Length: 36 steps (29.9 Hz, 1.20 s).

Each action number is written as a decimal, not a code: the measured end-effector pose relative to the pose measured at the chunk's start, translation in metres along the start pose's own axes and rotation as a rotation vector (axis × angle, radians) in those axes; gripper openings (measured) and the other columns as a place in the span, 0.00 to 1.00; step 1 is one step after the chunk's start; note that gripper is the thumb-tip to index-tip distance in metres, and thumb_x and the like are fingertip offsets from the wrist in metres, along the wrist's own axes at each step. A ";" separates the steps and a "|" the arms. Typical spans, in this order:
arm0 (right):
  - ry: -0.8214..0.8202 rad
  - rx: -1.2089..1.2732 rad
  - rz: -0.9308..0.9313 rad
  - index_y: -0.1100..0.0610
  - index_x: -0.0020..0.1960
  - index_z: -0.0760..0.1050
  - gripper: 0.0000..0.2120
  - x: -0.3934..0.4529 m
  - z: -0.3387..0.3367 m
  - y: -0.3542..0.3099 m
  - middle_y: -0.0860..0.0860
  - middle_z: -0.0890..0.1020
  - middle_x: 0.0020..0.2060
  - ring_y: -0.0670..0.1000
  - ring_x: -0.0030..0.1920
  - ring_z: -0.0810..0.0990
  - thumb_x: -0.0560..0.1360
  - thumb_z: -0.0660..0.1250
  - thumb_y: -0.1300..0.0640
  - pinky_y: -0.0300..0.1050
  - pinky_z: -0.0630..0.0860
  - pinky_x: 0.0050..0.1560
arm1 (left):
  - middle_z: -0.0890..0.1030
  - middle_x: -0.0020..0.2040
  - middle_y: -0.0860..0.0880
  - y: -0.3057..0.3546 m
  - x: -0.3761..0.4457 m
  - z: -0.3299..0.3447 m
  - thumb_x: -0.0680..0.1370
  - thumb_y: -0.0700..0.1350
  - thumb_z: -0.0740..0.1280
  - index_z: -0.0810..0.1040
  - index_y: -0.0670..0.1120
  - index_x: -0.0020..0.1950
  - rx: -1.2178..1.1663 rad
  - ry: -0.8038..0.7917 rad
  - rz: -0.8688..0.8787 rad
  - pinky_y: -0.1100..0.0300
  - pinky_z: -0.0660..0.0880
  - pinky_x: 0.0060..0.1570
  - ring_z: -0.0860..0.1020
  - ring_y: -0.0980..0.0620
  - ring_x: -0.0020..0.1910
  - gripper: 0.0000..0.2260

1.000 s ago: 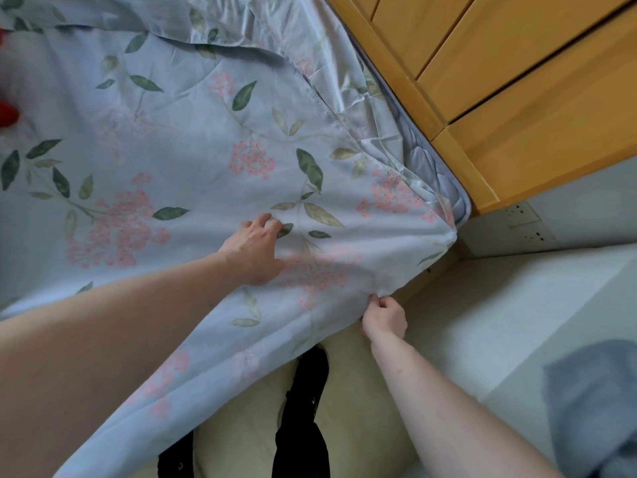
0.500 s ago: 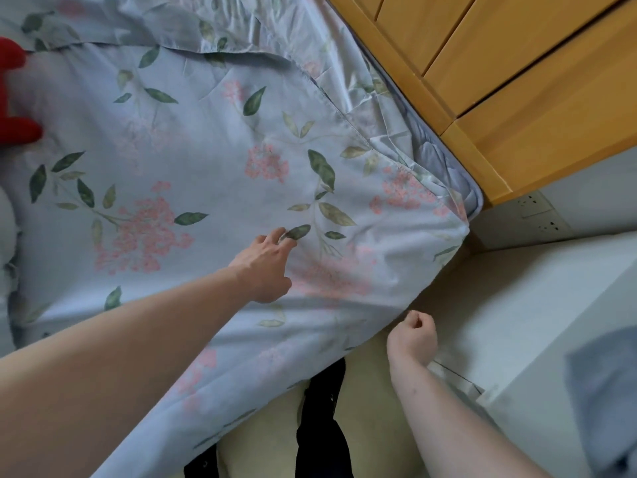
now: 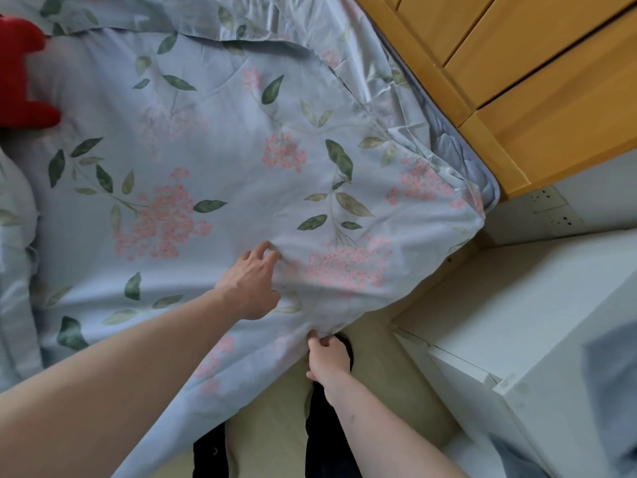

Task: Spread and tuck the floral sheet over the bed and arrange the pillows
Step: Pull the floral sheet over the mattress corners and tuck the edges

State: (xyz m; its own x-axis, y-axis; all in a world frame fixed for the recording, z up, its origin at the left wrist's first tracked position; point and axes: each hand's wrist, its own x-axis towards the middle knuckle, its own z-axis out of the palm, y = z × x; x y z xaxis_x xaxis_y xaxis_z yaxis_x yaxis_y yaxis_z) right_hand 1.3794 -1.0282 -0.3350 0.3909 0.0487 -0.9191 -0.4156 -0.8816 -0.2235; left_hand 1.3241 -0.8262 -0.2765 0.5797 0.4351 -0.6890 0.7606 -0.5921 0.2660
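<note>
We find the sheet (image 3: 213, 160) lying across the bed, its near edge hanging over the side toward the floor. A wooden cabinet (image 3: 537, 84) stands just beyond the sheet's far right corner, and a white unit (image 3: 510, 326) sits below that corner. A red item (image 3: 20, 74) lies on the sheet at its far left. Our left hand (image 3: 251, 288) rests on top of the sheet near the overhanging edge, fingers loosely spread. Our right hand (image 3: 327, 357) pinches the sheet's hanging edge, fingers curled round the fabric.
</note>
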 end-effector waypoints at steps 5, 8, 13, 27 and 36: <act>0.187 -0.126 -0.133 0.55 0.50 0.79 0.13 -0.003 -0.002 0.018 0.51 0.83 0.47 0.56 0.48 0.79 0.82 0.58 0.50 0.44 0.70 0.46 | 0.51 0.82 0.49 -0.019 -0.013 -0.003 0.78 0.49 0.66 0.56 0.50 0.80 -0.004 0.001 -0.028 0.49 0.69 0.69 0.60 0.42 0.76 0.33; 0.307 -0.170 -0.182 0.50 0.52 0.80 0.13 -0.017 -0.007 0.048 0.49 0.84 0.48 0.56 0.50 0.80 0.82 0.58 0.48 0.47 0.73 0.49 | 0.50 0.82 0.47 -0.033 -0.024 -0.007 0.78 0.49 0.66 0.56 0.50 0.80 -0.014 0.005 -0.014 0.49 0.65 0.73 0.58 0.41 0.77 0.33; 0.489 -0.060 -0.276 0.50 0.47 0.78 0.15 -0.036 -0.002 0.071 0.50 0.83 0.42 0.57 0.46 0.80 0.82 0.57 0.44 0.53 0.78 0.48 | 0.49 0.82 0.48 -0.064 -0.051 -0.015 0.79 0.50 0.66 0.56 0.50 0.81 -0.009 0.032 0.009 0.49 0.65 0.73 0.58 0.41 0.78 0.33; -0.010 -0.354 -0.101 0.54 0.52 0.78 0.34 -0.090 0.184 0.065 0.51 0.82 0.50 0.55 0.50 0.82 0.69 0.57 0.25 0.46 0.76 0.45 | 0.53 0.81 0.47 -0.210 -0.142 0.013 0.78 0.50 0.65 0.56 0.49 0.81 0.032 -0.008 -0.081 0.49 0.66 0.71 0.61 0.42 0.75 0.33; 0.140 -0.402 -0.272 0.54 0.35 0.69 0.17 -0.114 0.198 0.080 0.49 0.78 0.33 0.52 0.34 0.76 0.80 0.61 0.48 0.45 0.66 0.31 | 0.57 0.79 0.49 -0.234 -0.167 0.048 0.77 0.49 0.65 0.58 0.49 0.80 -0.001 -0.018 -0.104 0.50 0.69 0.68 0.63 0.42 0.73 0.33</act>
State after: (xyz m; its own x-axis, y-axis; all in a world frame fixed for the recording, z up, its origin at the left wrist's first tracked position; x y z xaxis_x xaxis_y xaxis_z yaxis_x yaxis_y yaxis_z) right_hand 1.1392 -1.0116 -0.3125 0.5586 0.2623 -0.7868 0.0546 -0.9582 -0.2807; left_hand 1.0351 -0.7930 -0.2556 0.4920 0.4824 -0.7247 0.8168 -0.5438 0.1927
